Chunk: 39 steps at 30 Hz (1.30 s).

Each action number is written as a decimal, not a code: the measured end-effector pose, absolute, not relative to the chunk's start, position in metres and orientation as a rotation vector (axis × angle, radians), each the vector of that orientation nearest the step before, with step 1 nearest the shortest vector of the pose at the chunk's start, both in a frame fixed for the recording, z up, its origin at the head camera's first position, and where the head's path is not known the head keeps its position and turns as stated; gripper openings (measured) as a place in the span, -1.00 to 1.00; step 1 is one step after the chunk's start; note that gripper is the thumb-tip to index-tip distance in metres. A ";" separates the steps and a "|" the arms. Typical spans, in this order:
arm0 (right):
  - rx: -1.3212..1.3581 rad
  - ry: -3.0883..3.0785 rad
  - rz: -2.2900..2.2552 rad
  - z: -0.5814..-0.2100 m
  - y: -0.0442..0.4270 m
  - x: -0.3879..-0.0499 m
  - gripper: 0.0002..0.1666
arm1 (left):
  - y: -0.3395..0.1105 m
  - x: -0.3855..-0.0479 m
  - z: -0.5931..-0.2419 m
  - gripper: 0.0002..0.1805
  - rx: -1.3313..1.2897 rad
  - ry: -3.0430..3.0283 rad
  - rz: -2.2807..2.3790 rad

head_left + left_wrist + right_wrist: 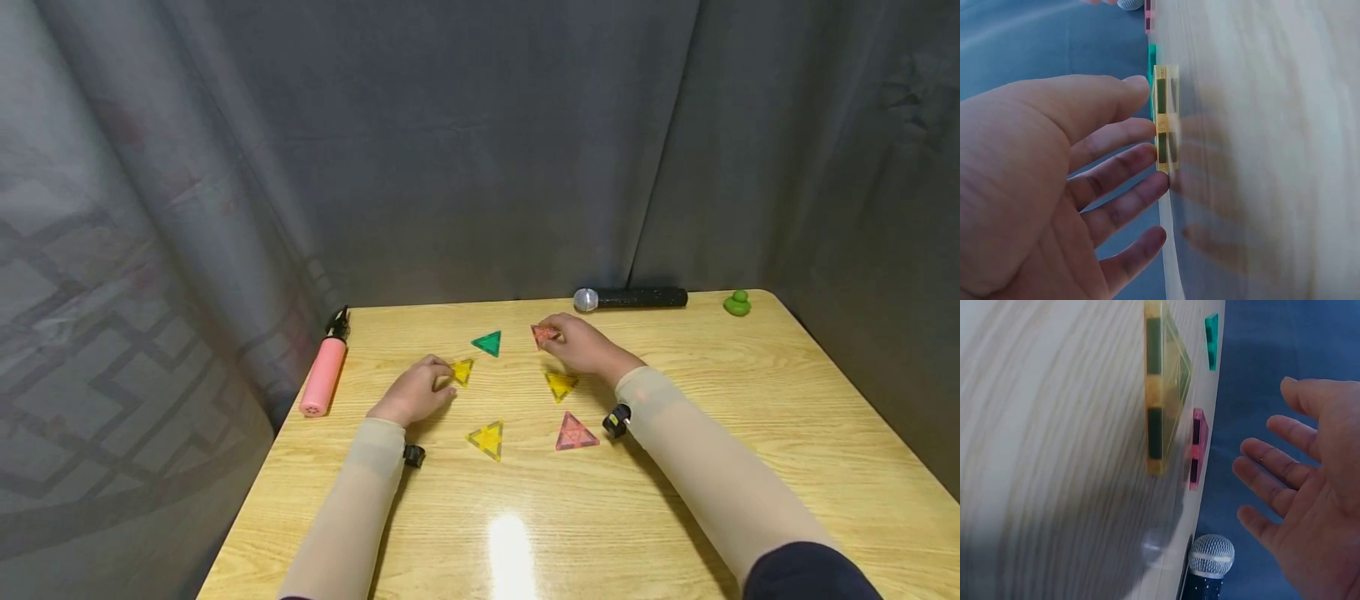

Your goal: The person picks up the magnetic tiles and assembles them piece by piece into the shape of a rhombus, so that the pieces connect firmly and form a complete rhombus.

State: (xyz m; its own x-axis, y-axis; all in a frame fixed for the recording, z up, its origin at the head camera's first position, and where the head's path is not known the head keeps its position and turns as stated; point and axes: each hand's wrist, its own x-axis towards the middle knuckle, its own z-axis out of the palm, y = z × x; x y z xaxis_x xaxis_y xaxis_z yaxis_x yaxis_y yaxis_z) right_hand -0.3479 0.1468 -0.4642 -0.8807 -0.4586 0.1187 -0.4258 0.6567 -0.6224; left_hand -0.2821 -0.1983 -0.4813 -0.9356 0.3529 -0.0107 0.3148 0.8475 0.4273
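Note:
Several translucent triangular magnetic tiles lie flat and apart on the wooden table. My left hand [417, 390] is at the left yellow tile [462, 372]; in the left wrist view its fingers are loosely extended, with fingertips at the edge of that yellow tile [1161, 119]. My right hand [583, 343] hovers over the back pink tile [543, 334], partly covering it in the head view. In the right wrist view the right hand [1316, 469] has spread, relaxed fingers, apart from the pink tile [1197, 450]. A green tile [489, 342] lies between the hands, toward the back.
Nearer the front lie a yellow tile [487, 439] and a pink tile [576, 432]; another yellow tile [560, 383] sits below the right hand. A pink hand pump [326, 375] stands along the left edge. A microphone [632, 299] and a green figure [738, 303] line the back edge.

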 end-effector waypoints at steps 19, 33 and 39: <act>-0.841 2.773 -0.826 -0.468 0.112 -0.354 -0.46 | -0.211 -0.285 -0.484 -0.55 0.518 2.907 0.775; -0.876 2.697 -0.709 -0.477 0.087 -0.351 -0.40 | -0.213 -0.284 -0.481 -0.47 0.496 2.925 0.670; -0.913 2.708 -0.690 -0.476 0.080 -0.348 -0.40 | -0.213 -0.285 -0.481 -0.45 0.493 2.928 0.684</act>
State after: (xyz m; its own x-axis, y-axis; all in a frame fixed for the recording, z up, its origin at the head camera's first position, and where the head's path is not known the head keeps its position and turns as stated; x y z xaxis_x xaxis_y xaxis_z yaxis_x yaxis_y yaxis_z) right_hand -0.3477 0.0799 -0.4756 -0.7887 -0.6135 -0.0399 -0.5196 0.6998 -0.4902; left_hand -0.2851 -0.2129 -0.4806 -0.9433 0.3314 -0.0180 0.2892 0.8472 0.4457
